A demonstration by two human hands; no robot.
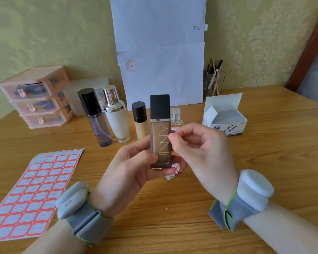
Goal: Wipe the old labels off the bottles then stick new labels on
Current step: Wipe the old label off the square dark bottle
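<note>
Far left on the light wooden table (173,226), a sheet of red-bordered blank labels (33,195) lies flat, well apart from the work. From my remote station I see the left hand (132,169) wrapped round the lower half of a rectangular brown glass bottle with a black square cap (160,136). The bottle is held upright above the table, cap up. The right hand (202,151) comes in from the bottle's right and pinches thumb and forefinger at its side edge. Whether a label sits between them I cannot tell. Any peel, I judge, runs along that vertical axis. Further right stands a white open cardboard box of alcohol pads (226,116).
</note>
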